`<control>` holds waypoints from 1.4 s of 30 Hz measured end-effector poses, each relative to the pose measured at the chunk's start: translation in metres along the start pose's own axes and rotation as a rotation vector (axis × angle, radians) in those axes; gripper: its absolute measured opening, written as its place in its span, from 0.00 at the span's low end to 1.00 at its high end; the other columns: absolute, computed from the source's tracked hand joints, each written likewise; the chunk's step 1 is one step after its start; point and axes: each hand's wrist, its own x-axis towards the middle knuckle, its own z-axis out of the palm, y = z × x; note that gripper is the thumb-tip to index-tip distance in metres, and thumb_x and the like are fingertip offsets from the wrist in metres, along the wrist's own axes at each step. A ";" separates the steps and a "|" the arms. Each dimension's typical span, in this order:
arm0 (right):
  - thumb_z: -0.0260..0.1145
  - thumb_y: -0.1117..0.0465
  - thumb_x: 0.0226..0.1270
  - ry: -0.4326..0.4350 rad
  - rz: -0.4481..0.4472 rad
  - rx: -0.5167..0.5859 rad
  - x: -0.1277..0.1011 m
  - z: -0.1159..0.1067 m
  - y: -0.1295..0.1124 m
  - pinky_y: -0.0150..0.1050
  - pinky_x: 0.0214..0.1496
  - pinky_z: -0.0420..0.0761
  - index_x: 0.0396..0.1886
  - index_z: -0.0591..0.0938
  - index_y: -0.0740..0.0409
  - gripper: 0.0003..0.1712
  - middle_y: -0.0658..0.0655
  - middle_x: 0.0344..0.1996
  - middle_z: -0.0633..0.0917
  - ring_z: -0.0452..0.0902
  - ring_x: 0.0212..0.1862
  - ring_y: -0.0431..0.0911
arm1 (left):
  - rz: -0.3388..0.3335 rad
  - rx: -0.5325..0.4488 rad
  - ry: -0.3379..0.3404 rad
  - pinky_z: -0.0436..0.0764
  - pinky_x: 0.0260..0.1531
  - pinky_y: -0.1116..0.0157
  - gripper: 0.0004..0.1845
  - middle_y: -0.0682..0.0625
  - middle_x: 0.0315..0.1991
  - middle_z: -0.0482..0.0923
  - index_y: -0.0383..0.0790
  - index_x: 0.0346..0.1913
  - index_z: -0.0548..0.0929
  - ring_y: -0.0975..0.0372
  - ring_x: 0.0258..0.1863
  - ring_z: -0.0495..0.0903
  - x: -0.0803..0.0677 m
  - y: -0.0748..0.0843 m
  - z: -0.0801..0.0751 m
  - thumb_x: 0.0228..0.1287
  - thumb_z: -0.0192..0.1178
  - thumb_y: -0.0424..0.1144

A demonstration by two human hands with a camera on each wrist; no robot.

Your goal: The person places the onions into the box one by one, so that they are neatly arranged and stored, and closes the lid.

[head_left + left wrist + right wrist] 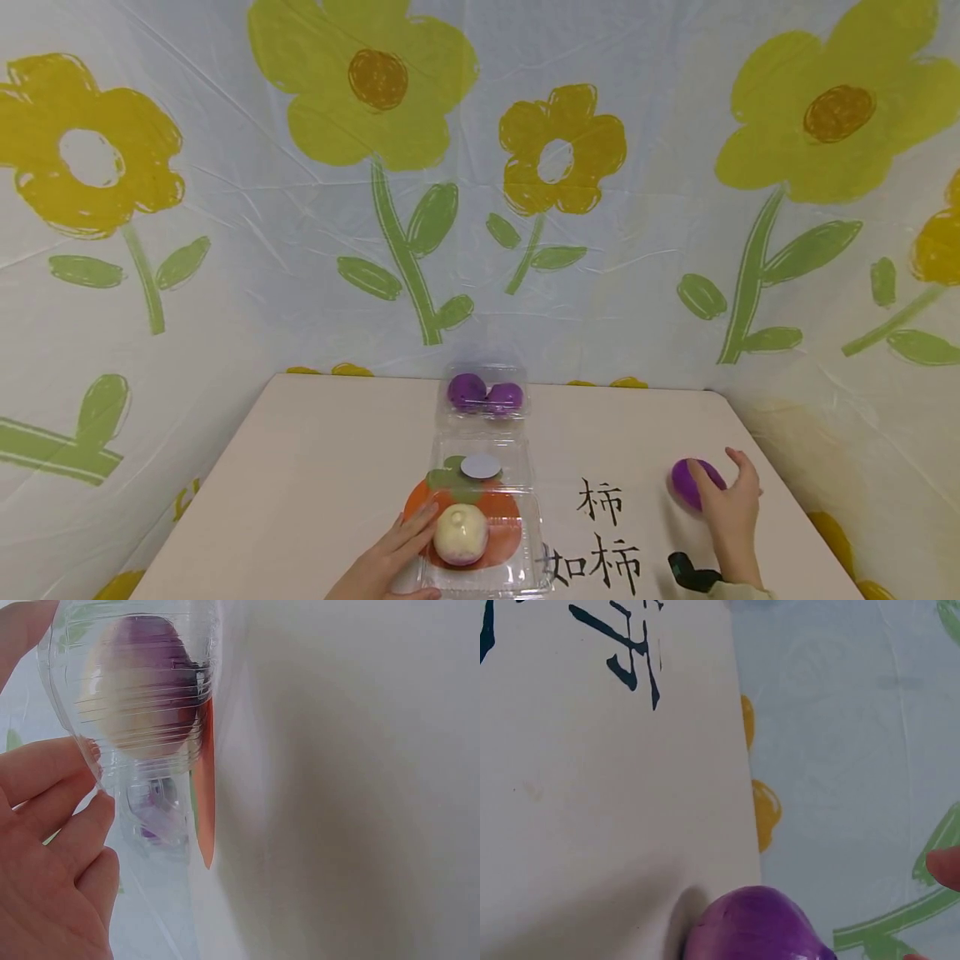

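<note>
On the table (315, 467), the right hand (731, 508) grasps one purple onion (693, 482). The left hand (393, 554), fingers relaxed, touches one open clamshell (480, 508) holding a pale onion (461, 534); two purple onions (483, 393) lie in its far half.

left hand (393, 557): fingers straight, pressing | right hand (731, 500): fingers curled, gripping

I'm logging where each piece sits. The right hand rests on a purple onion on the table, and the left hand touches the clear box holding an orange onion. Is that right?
Not quite. The onion in the clear box by the left hand is whitish, not orange; the orange is a print on the table under the box, as the head view shows. The right hand does rest on the purple onion.
</note>
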 end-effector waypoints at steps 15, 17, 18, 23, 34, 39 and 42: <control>0.69 0.62 0.54 -0.206 0.145 -0.140 0.006 0.003 0.027 0.64 0.65 0.56 0.69 0.49 0.74 0.51 0.80 0.64 0.56 0.52 0.65 0.72 | 0.032 0.004 0.023 0.46 0.67 0.65 0.42 0.36 0.66 0.63 0.33 0.65 0.68 0.45 0.62 0.67 0.000 -0.002 0.006 0.53 0.65 0.58; 0.69 0.63 0.54 -0.206 0.161 -0.146 0.006 0.003 0.029 0.63 0.65 0.56 0.68 0.50 0.73 0.49 0.79 0.64 0.57 0.53 0.65 0.71 | 0.034 0.007 0.026 0.48 0.66 0.63 0.42 0.36 0.66 0.64 0.33 0.65 0.68 0.45 0.62 0.67 0.000 -0.002 0.006 0.53 0.65 0.57; 0.68 0.64 0.54 -0.203 0.167 -0.147 0.006 0.003 0.029 0.63 0.65 0.56 0.68 0.51 0.73 0.49 0.79 0.64 0.57 0.53 0.65 0.71 | 0.034 0.011 0.027 0.49 0.65 0.63 0.42 0.36 0.66 0.64 0.33 0.65 0.68 0.45 0.62 0.67 0.000 -0.002 0.006 0.53 0.65 0.57; 0.69 0.65 0.52 -0.187 0.182 -0.148 0.006 0.003 0.032 0.63 0.65 0.56 0.68 0.52 0.71 0.49 0.79 0.64 0.58 0.54 0.65 0.71 | 0.029 0.015 0.021 0.50 0.64 0.61 0.43 0.37 0.66 0.64 0.34 0.65 0.68 0.45 0.62 0.67 0.000 -0.002 0.005 0.53 0.65 0.58; 0.72 0.64 0.49 -0.094 0.184 -0.106 0.006 0.003 0.029 0.63 0.64 0.60 0.67 0.59 0.68 0.47 0.77 0.62 0.63 0.58 0.63 0.69 | 0.047 0.006 0.035 0.47 0.67 0.64 0.42 0.35 0.65 0.65 0.32 0.65 0.69 0.44 0.61 0.68 0.001 -0.001 0.004 0.53 0.65 0.58; 0.74 0.61 0.50 -0.107 0.160 -0.086 0.005 0.002 0.017 0.61 0.61 0.64 0.68 0.59 0.65 0.48 0.75 0.64 0.63 0.61 0.62 0.66 | 0.047 0.017 0.034 0.48 0.66 0.63 0.42 0.36 0.65 0.65 0.33 0.64 0.69 0.44 0.61 0.68 0.001 -0.001 0.004 0.53 0.65 0.58; 0.75 0.60 0.50 -0.121 0.139 -0.079 0.002 0.002 0.006 0.60 0.58 0.67 0.68 0.59 0.64 0.49 0.74 0.64 0.63 0.62 0.60 0.66 | 0.041 0.018 0.029 0.49 0.65 0.62 0.42 0.36 0.66 0.64 0.33 0.65 0.69 0.45 0.61 0.68 0.001 -0.001 0.003 0.53 0.65 0.58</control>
